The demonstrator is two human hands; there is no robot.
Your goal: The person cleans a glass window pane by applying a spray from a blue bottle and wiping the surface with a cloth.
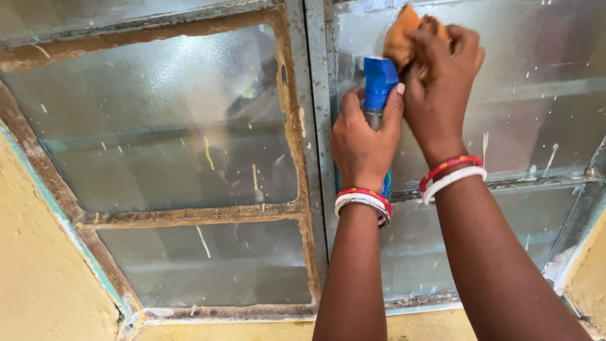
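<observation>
My left hand [363, 139] grips a spray bottle with a blue nozzle head [379, 79], held upright against the window. My right hand [440, 82] presses an orange-brown cloth [400, 35] onto the upper right glass pane [536, 95], just above the bottle's nozzle. Both wrists wear red and white bangles. The bottle's body is mostly hidden behind my left hand; a bit of blue shows below the wrist.
A frosted window with paint-spattered panes fills the view. A grey metal centre post [315, 126] divides it. The left panes [158, 126] sit in a rusty brown frame. Yellow walls flank the window at the left [38, 278] and the lower right [590, 278].
</observation>
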